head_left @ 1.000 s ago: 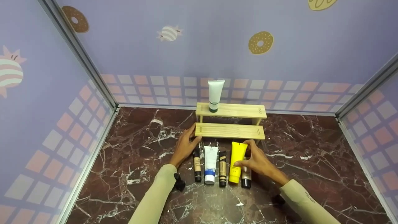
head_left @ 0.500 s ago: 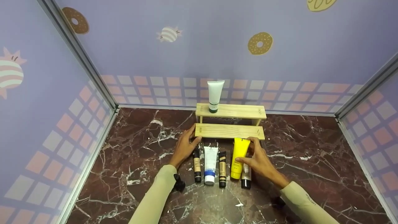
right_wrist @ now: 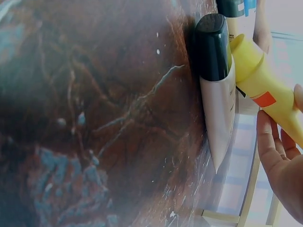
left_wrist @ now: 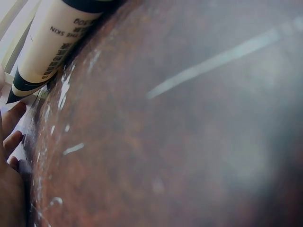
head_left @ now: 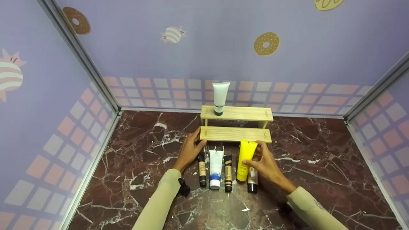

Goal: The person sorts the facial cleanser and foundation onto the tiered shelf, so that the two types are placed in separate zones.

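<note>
My right hand point(head_left: 266, 163) grips a yellow squeeze tube point(head_left: 246, 161), thumb on the front and fingers behind. The tube is tilted, raised off the tabletop in the right wrist view, close to the lower shelf of a two-step wooden rack point(head_left: 236, 134). Beside my right hand lies a brown-silver tube with a black cap point(head_left: 252, 183). My left hand point(head_left: 189, 149) rests against the left end of the lower shelf, fingers extended. Near it lies a beige tube with black ends point(head_left: 202, 169). On the upper shelf a white tube with a dark green cap point(head_left: 220, 97) stands on its cap.
Between the hands lie a white and blue tube point(head_left: 216, 169) and a slim gold and black tube point(head_left: 228, 174). The marbled tabletop point(head_left: 140, 153) is bounded by a patterned back wall point(head_left: 204, 48) and side walls. The rack stands close to the back wall.
My right hand has lifted the yellow tube and moved it slightly forward, toward the rack, uncovering more of the brown-silver tube. The left hand has stayed at the rack's end.
</note>
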`<state>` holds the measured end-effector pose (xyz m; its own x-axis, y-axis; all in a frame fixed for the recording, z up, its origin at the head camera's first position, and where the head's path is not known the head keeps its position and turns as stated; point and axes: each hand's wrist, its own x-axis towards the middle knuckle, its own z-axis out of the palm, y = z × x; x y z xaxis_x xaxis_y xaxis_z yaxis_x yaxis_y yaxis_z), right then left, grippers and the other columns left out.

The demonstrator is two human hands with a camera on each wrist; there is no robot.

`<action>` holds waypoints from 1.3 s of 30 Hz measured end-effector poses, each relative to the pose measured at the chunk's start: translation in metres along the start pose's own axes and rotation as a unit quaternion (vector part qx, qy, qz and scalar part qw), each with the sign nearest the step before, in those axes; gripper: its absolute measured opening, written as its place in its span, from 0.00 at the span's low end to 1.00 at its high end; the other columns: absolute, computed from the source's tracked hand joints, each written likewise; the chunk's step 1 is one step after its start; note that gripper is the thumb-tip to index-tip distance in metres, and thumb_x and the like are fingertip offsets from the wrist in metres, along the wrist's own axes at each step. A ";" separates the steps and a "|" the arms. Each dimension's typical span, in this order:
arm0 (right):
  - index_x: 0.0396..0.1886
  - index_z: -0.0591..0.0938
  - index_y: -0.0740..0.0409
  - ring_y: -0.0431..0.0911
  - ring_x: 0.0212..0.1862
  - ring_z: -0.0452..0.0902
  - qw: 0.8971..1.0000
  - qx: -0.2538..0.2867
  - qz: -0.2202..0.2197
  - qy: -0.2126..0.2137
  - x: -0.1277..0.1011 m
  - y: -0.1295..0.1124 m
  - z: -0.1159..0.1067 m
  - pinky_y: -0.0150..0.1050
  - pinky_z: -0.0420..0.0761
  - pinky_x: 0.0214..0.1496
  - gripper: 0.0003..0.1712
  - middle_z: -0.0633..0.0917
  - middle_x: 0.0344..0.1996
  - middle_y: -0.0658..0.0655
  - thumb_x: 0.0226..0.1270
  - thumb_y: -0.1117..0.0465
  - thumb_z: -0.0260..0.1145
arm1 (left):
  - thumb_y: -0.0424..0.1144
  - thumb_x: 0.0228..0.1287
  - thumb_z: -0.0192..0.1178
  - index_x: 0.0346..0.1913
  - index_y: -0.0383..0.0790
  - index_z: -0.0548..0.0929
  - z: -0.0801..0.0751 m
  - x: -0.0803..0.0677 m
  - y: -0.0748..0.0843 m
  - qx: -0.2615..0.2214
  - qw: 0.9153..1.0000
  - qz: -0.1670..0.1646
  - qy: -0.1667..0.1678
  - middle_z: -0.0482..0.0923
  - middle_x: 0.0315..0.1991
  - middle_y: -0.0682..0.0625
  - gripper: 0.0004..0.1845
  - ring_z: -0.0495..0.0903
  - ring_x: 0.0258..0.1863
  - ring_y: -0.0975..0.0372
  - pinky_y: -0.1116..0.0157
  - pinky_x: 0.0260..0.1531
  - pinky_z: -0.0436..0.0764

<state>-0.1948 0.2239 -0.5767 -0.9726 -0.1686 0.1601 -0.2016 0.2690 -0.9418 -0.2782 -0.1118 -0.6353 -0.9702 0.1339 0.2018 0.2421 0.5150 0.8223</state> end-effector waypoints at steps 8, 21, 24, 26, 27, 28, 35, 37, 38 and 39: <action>0.74 0.72 0.68 0.59 0.53 0.89 1.000 -0.026 -0.002 0.003 -0.001 -0.002 0.002 0.42 0.92 0.53 0.46 0.90 0.52 0.66 0.57 0.73 0.85 | 0.58 0.82 0.64 0.88 0.46 0.64 -0.001 0.001 0.000 0.004 1.000 -0.007 -0.001 0.72 0.79 0.43 0.42 0.56 0.85 0.37 0.36 0.85 0.52; 0.70 0.77 0.68 0.57 0.50 0.90 0.999 -0.036 -0.023 0.018 0.000 -0.007 0.001 0.43 0.92 0.54 0.40 0.91 0.50 0.65 0.59 0.73 0.84 | 0.55 0.82 0.65 0.88 0.43 0.64 -0.004 0.001 -0.001 0.002 1.000 0.015 0.005 0.72 0.80 0.38 0.41 0.60 0.84 0.36 0.35 0.84 0.55; 0.69 0.77 0.70 0.58 0.50 0.90 0.999 -0.038 -0.028 0.025 -0.001 -0.008 0.001 0.42 0.92 0.54 0.39 0.90 0.51 0.66 0.59 0.74 0.84 | 0.54 0.82 0.65 0.88 0.42 0.65 -0.003 0.001 -0.002 0.007 1.000 0.021 0.007 0.71 0.80 0.36 0.41 0.63 0.83 0.36 0.34 0.82 0.59; 0.69 0.77 0.70 0.58 0.51 0.90 0.999 -0.033 -0.029 0.029 -0.002 -0.009 0.000 0.42 0.92 0.53 0.39 0.90 0.51 0.66 0.58 0.75 0.84 | 0.54 0.82 0.65 0.88 0.43 0.65 -0.003 0.001 -0.001 0.008 1.000 0.022 0.007 0.71 0.80 0.36 0.41 0.64 0.82 0.37 0.34 0.82 0.61; 0.68 0.78 0.70 0.58 0.51 0.90 0.999 -0.028 -0.028 0.032 -0.002 -0.010 -0.001 0.41 0.92 0.54 0.38 0.90 0.51 0.66 0.58 0.75 0.83 | 0.54 0.82 0.65 0.88 0.43 0.65 -0.003 0.001 -0.001 0.010 1.000 0.022 0.008 0.71 0.80 0.36 0.41 0.64 0.82 0.37 0.34 0.81 0.62; 0.68 0.78 0.69 0.59 0.51 0.90 0.999 -0.022 -0.027 0.034 -0.002 -0.011 -0.002 0.40 0.92 0.54 0.38 0.90 0.52 0.66 0.58 0.76 0.83 | 0.55 0.82 0.65 0.88 0.44 0.65 -0.002 0.000 0.000 0.012 1.000 0.021 0.008 0.71 0.80 0.37 0.41 0.64 0.82 0.37 0.33 0.81 0.63; 0.67 0.78 0.66 0.58 0.51 0.90 0.999 0.012 -0.027 0.037 0.001 -0.018 -0.007 0.39 0.91 0.55 0.36 0.89 0.52 0.66 0.60 0.77 0.82 | 0.56 0.82 0.65 0.87 0.44 0.66 -0.001 0.000 0.000 0.020 1.000 0.019 0.011 0.73 0.78 0.35 0.40 0.66 0.81 0.35 0.32 0.78 0.65; 0.68 0.78 0.67 0.58 0.51 0.90 0.999 0.018 -0.033 0.037 0.002 -0.020 -0.009 0.39 0.92 0.55 0.37 0.90 0.52 0.66 0.60 0.78 0.81 | 0.55 0.81 0.65 0.87 0.44 0.66 -0.001 0.000 0.000 0.018 1.000 0.019 0.012 0.73 0.78 0.34 0.40 0.64 0.81 0.34 0.31 0.79 0.63; 0.68 0.78 0.68 0.57 0.52 0.90 0.998 0.018 -0.037 0.037 0.003 -0.020 -0.010 0.39 0.91 0.55 0.37 0.90 0.52 0.67 0.60 0.79 0.81 | 0.55 0.81 0.66 0.87 0.44 0.67 -0.001 0.000 0.000 0.017 1.000 0.020 0.013 0.73 0.78 0.34 0.40 0.63 0.81 0.33 0.31 0.80 0.62; 0.68 0.78 0.68 0.57 0.52 0.90 0.998 0.020 -0.041 0.037 0.004 -0.020 -0.011 0.40 0.92 0.55 0.37 0.90 0.52 0.67 0.60 0.79 0.80 | 0.54 0.81 0.66 0.87 0.43 0.66 -0.001 0.000 0.000 0.016 1.000 0.021 0.012 0.73 0.78 0.34 0.40 0.64 0.81 0.34 0.32 0.80 0.62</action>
<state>-0.1957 0.2282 -0.5539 -0.9594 -0.1169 0.2565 -0.2768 0.2190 -0.9356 -0.2783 -0.1129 -0.6346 -0.9588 0.1355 0.2495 0.2828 0.5356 0.7957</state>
